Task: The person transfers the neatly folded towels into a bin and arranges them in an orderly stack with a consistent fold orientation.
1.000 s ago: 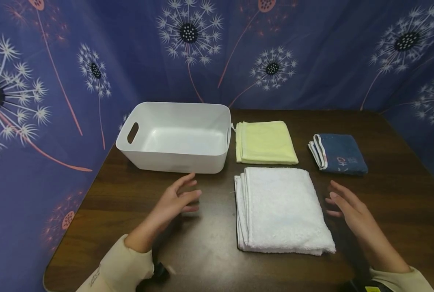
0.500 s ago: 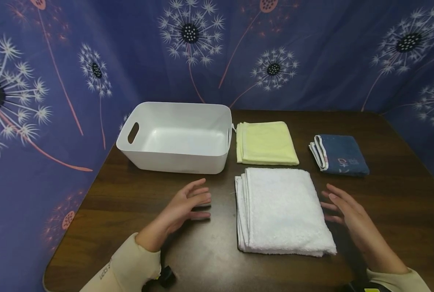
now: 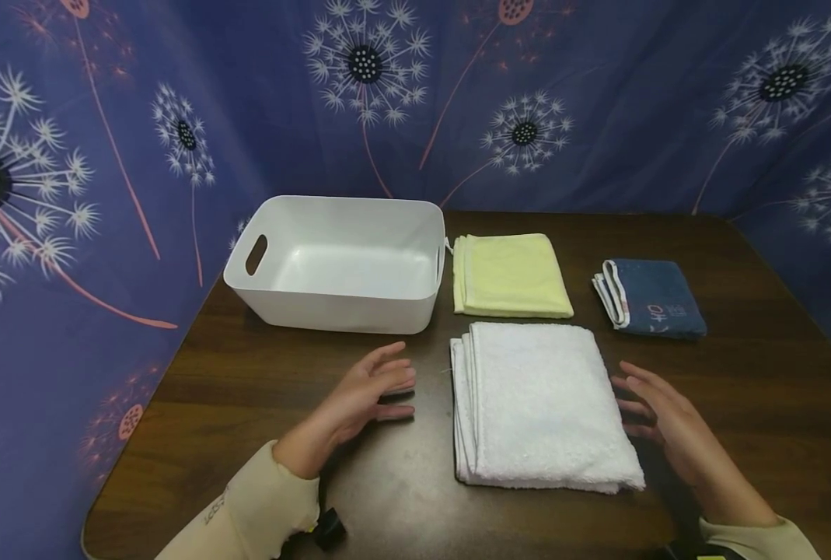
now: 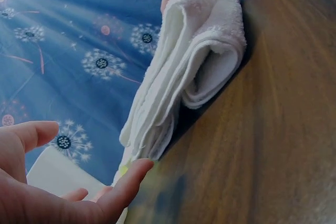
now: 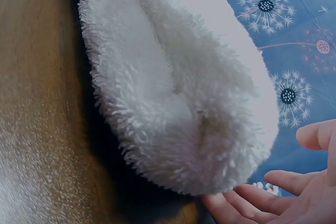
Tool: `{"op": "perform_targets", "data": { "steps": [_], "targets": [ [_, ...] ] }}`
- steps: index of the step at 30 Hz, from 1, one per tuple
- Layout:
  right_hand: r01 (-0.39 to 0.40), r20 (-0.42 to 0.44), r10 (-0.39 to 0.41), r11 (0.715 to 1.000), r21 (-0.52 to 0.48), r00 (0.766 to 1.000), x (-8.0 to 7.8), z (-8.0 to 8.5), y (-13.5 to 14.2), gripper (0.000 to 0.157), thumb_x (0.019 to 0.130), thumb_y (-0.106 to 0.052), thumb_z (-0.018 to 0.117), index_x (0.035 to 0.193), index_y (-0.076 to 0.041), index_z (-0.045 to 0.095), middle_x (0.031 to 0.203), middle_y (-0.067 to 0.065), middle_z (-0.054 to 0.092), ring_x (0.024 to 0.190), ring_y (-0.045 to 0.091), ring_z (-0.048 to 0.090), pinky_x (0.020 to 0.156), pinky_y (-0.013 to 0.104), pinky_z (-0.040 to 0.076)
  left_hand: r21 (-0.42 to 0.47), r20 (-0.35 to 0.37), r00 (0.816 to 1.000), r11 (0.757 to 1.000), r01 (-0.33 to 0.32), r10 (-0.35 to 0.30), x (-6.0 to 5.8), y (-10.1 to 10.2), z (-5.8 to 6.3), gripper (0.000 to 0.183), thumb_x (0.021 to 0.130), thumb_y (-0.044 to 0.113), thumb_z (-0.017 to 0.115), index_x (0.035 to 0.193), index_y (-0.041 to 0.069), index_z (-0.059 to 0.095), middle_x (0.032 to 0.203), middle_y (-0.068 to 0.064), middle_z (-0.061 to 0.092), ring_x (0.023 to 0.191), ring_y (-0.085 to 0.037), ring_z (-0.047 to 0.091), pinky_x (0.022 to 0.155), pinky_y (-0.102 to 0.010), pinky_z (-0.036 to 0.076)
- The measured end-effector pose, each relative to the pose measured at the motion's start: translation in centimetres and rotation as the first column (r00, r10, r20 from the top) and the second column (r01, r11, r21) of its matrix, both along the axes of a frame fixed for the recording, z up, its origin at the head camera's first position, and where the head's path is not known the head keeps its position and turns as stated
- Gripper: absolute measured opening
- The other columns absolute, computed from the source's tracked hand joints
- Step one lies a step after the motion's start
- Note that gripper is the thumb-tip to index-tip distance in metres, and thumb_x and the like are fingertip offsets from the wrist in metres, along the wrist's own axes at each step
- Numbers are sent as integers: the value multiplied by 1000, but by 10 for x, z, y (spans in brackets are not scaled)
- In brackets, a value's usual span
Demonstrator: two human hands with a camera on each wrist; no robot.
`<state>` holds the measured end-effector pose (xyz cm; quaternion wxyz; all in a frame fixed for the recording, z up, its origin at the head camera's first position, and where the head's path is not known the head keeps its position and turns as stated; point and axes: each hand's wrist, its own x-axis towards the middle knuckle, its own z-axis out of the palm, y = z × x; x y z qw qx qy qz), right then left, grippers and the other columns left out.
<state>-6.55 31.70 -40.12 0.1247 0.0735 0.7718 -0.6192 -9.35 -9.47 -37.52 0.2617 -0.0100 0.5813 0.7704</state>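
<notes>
A thick white towel (image 3: pixel 544 404), folded into a square, lies on the brown table between my two hands. My left hand (image 3: pixel 362 397) hovers to its left with fingers spread and extended, apart from the folded edge. On the other side my right hand (image 3: pixel 670 424) has its fingertips right at the towel's right edge, the fingers loosely extended. Neither hand holds anything. The left wrist view shows the stacked folds of the white towel (image 4: pixel 194 51) beyond my fingers. In the right wrist view the fluffy rounded fold (image 5: pixel 178 93) fills the middle, fingertips beside its lower end.
A white plastic bin (image 3: pixel 338 311) with handle cutouts stands at the back left. A folded yellow towel (image 3: pixel 513 276) lies to its right, behind the white one. Farther right is a folded blue towel (image 3: pixel 656 295). A blue dandelion-print curtain (image 3: pixel 415 101) hangs behind the table (image 3: pixel 212 412).
My left hand has moved right toward the white towel, its fingers spreading. My right hand has shifted slightly left, up to the towel's right edge. The towels and bin stay put.
</notes>
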Motion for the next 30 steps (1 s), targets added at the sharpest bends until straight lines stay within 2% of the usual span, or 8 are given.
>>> {"op": "perform_targets", "data": {
  "steps": [2,4,9,12,17,20,25,30],
  "targets": [
    [1,21,-1,1000,16,1000,1,4,-3,54,101,-38,37,144,-8,27,115,-13,49,93,0,55,72,34,51,6,6,1000,1000,10,-10,0,3,-1,67,91,11,57,146,5,20,144,-26,25,126,-44,34,84,-50,47],
    [-1,55,-2,999,41,998,3,7,-6,55,101,-39,35,145,-7,26,124,-1,48,91,-2,54,72,33,50,11,12,1000,1000,23,-23,1,6,-3,68,91,11,58,147,5,20,144,-26,23,126,-43,34,85,-50,47],
    [-34,124,21,994,102,992,8,13,-12,61,101,-41,32,146,-2,19,140,27,26,93,-1,49,76,34,47,23,26,999,999,26,-27,2,13,-8,67,91,9,57,146,3,20,145,-28,20,128,-41,32,85,-51,47],
    [-29,132,16,994,103,991,8,14,-12,61,100,-41,34,146,-3,21,136,22,32,94,1,49,76,36,47,31,31,999,999,24,-25,3,18,-9,67,91,7,57,146,3,20,145,-29,20,127,-41,32,84,-52,47],
    [-31,123,18,994,107,992,6,14,-12,60,100,-40,38,144,-3,24,119,-2,43,93,3,51,76,36,47,33,44,998,999,41,-43,2,29,-9,68,90,9,58,147,4,20,145,-29,18,127,-41,33,83,-54,47],
    [-36,119,23,994,105,993,6,14,-13,59,100,-39,38,144,-2,25,114,-8,45,93,5,50,76,36,46,33,54,997,998,45,-47,4,36,-10,69,90,9,59,147,3,19,145,-30,18,127,-42,32,81,-54,47],
    [-47,135,31,992,117,990,3,15,-16,59,99,-39,39,144,-3,26,121,2,44,99,13,46,77,38,44,36,65,998,999,24,-27,7,48,-14,72,88,8,60,146,2,18,145,-30,17,127,-40,33,81,-53,48],
    [-64,179,42,991,120,983,0,17,-20,65,99,-41,39,146,-2,18,138,21,27,114,32,34,83,46,42,10,62,998,1000,-13,13,10,60,-14,74,86,8,62,146,2,20,145,-27,19,122,-37,40,81,-52,48]
  ]
}}
